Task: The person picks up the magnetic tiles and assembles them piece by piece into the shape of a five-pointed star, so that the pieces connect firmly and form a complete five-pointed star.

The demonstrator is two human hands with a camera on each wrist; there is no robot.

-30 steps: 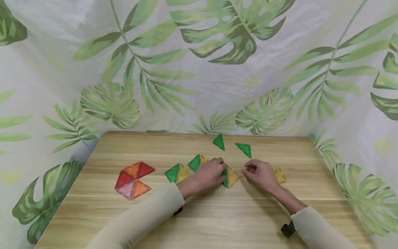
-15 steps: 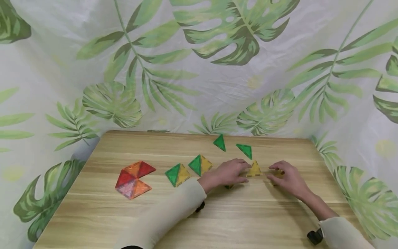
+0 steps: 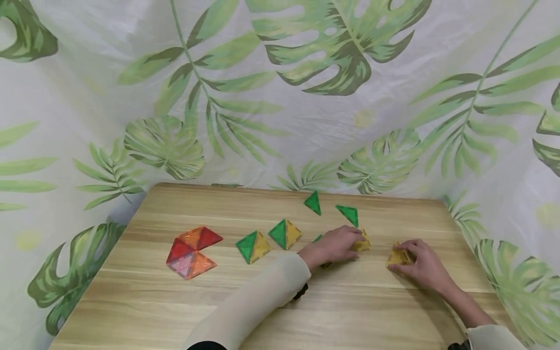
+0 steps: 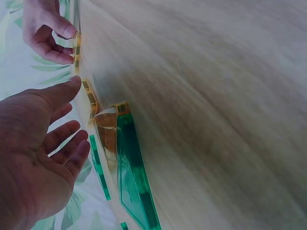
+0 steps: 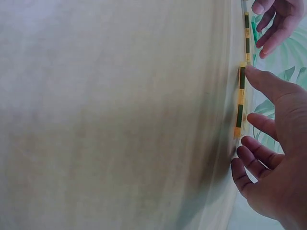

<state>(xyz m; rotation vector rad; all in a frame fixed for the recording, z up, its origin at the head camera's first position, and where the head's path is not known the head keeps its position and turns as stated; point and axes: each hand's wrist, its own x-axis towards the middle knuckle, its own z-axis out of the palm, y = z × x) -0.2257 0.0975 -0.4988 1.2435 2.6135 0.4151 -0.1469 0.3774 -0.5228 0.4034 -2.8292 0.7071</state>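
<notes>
Head view: the left hand [image 3: 334,244] rests relaxed fingers on a yellow triangle tile [image 3: 362,241] on the wooden table [image 3: 131,291]; the right hand [image 3: 422,262] touches another yellow tile [image 3: 397,256]. Slide each flat, edges aligned. No containers here

Left wrist: fingers spread

Right wrist: thumb touching the tile's edge

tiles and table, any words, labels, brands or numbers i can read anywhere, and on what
None: no text can be read in any view.
The yellow tile under the left hand and the yellow tile under the right hand are plain.
The green and yellow pairs, the red and orange tiles and the wooden table carry no marks.
The leaf-print cloth shows only leaves.
</notes>
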